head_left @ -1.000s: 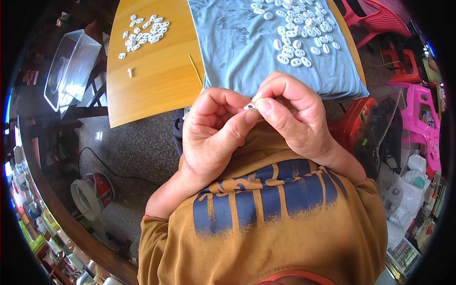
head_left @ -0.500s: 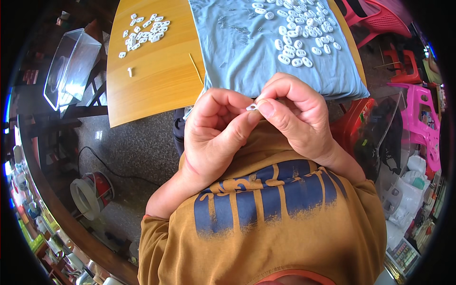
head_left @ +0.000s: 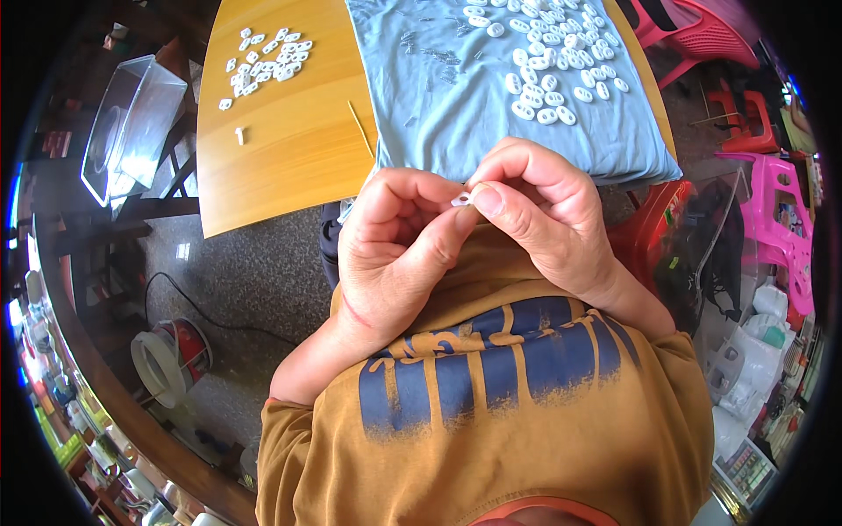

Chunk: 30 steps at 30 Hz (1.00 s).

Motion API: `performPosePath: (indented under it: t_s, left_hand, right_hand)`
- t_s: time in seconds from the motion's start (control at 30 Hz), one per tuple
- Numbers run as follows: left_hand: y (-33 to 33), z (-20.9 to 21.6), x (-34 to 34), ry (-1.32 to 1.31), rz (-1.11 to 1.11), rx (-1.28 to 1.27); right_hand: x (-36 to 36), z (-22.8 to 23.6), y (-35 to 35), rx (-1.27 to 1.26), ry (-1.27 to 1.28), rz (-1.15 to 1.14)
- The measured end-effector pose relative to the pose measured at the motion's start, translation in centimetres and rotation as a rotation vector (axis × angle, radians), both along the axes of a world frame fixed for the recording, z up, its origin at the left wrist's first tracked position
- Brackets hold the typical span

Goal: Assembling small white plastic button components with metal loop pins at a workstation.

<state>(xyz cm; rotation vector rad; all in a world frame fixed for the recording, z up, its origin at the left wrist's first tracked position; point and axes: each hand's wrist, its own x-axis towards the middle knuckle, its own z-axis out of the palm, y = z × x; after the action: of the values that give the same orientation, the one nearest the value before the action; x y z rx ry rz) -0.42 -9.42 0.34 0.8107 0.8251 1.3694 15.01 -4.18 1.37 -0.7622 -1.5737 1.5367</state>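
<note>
A small white plastic piece with a hole (head_left: 460,201) is pinched between both my hands, just off the table's near edge. My left hand (head_left: 390,241) grips its left end between thumb and forefinger. At its other end, the thumb and forefinger of my right hand (head_left: 548,210) are pressed together, mostly covering that side. White oval two-hole pieces (head_left: 548,83) lie scattered over the blue cloth (head_left: 421,110) beyond my hands. Thin metal bits (head_left: 438,55) rest in loose groups on the same cloth. Further left, a cluster of smaller white pieces (head_left: 285,66) sits on bare wood.
On the wooden table (head_left: 289,167) lie a thin yellow stick (head_left: 361,129) and a white peg (head_left: 239,136). A clear plastic box (head_left: 132,127) stands at left, a white bucket (head_left: 160,368) on the floor below. Pink (head_left: 781,223) and red stools (head_left: 745,118) are at right.
Both hands have shifted very slightly left and down with the white piece still pinched between them. The pieces on the table look unmoved.
</note>
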Motion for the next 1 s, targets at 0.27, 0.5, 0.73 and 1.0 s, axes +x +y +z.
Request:
performPosePath:
  t_s: [0.27,0.5,0.73,1.0]
  left_hand:
    - [0.11,-0.19,0.04,0.013,0.012,-0.007]
    - [0.16,-0.09,0.01,0.012,-0.022,-0.048]
    - [-0.15,-0.05,0.31,0.078,0.047,0.012]
    - [-0.07,0.15,0.16,0.051,0.042,-0.023]
  right_hand:
    - [-0.07,-0.07,0.05,0.018,-0.023,-0.034]
    - [0.16,0.05,0.12,0.006,-0.037,-0.036]
    - [0.01,0.09,-0.06,0.080,-0.117,-0.043]
    - [-0.06,-0.08,-0.16,-0.025,-0.029,-0.018]
